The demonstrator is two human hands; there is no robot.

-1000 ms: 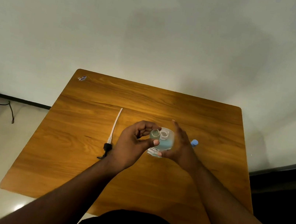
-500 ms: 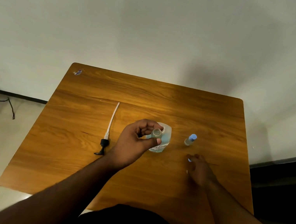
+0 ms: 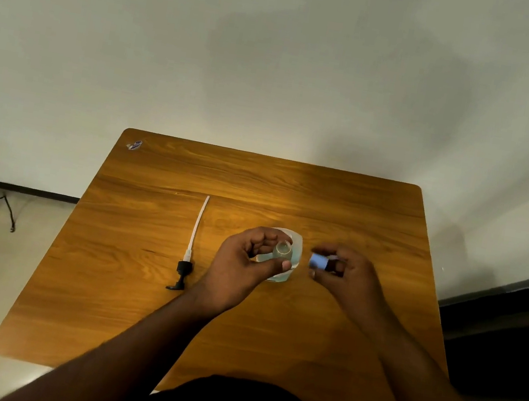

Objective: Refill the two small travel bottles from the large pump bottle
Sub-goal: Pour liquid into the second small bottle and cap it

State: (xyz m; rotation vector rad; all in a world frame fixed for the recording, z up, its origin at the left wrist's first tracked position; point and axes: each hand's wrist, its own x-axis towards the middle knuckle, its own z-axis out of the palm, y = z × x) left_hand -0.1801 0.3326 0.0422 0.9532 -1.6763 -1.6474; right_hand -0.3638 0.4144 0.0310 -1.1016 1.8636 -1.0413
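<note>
Right hand [image 3: 344, 275] came up pinching blurred blue cap [image 3: 318, 262]; left hand [image 3: 246, 263] grips small open bottle [image 3: 282, 251] over big bottle [image 3: 294, 257] of pale blue liquid, desk [image 3: 305, 328] center.

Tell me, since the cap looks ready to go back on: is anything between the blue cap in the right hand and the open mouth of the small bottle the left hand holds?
Nothing visible. The right hand holds the blue cap beside the small bottle held by the left hand; only open air separates them.
</note>
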